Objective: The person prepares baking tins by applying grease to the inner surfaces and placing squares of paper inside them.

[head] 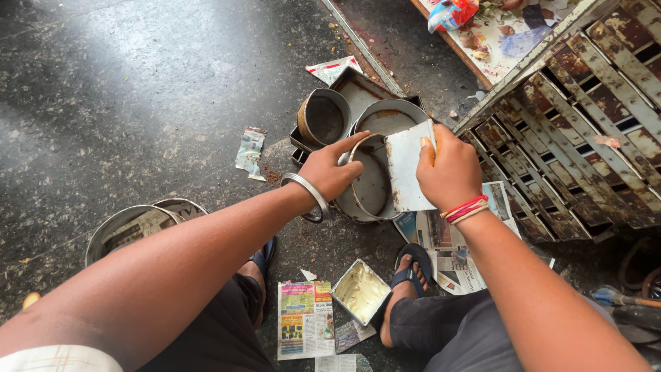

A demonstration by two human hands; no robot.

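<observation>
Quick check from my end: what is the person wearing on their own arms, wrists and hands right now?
Both forearms are bare, with no gloves on either hand. The left hand has a plain silver metal bangle round its wrist. The right hand has a bunch of thin red and pale threads tied round its wrist. A bit of pale checked sleeve shows at the left upper arm. No rings or watch are visible.

A dark speckled stone floor point(138, 89) lay below. An empty round tin point(323, 117) lay on its side on a rectangular tray point(359, 89), with another round tin point(389, 116) just beside it. Two lined round tins point(141, 224) sat at the left. A small square tin of pale grease point(360, 291) rested between two blue sandals point(412, 265), beside torn newspaper sheets point(304, 319). A rusty slatted metal rack point(585, 117) stood at the right, and a crumpled wrapper point(250, 150) lay apart on the floor.
</observation>
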